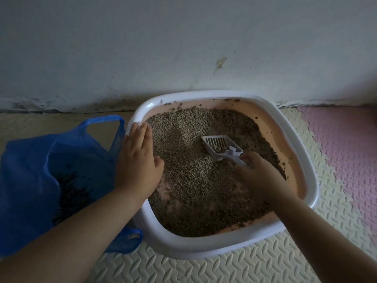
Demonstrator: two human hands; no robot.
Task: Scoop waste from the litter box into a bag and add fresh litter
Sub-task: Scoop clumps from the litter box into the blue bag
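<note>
Far left, a blue plastic bag [40,176] sits slumped open on the floor mat [224,268], right up against the litter box [293,144], with dark clumpy stuff visible inside it. The left hand [138,160] is flat, fingers straight and pressed together, palm down on the box's left rim where the bag meets it, thumb hanging over the litter [183,170]. The box is white-rimmed with a pinkish inside, and the grey-brown litter is heaped toward the middle and back, bare plastic showing near the front. Toward the right of the box, the white slotted scoop [219,146] lies blade-down in the litter with a few bits in it. The right hand [259,172] is curled around its handle from the near side. Behind is a scuffed wall [183,48].
</note>
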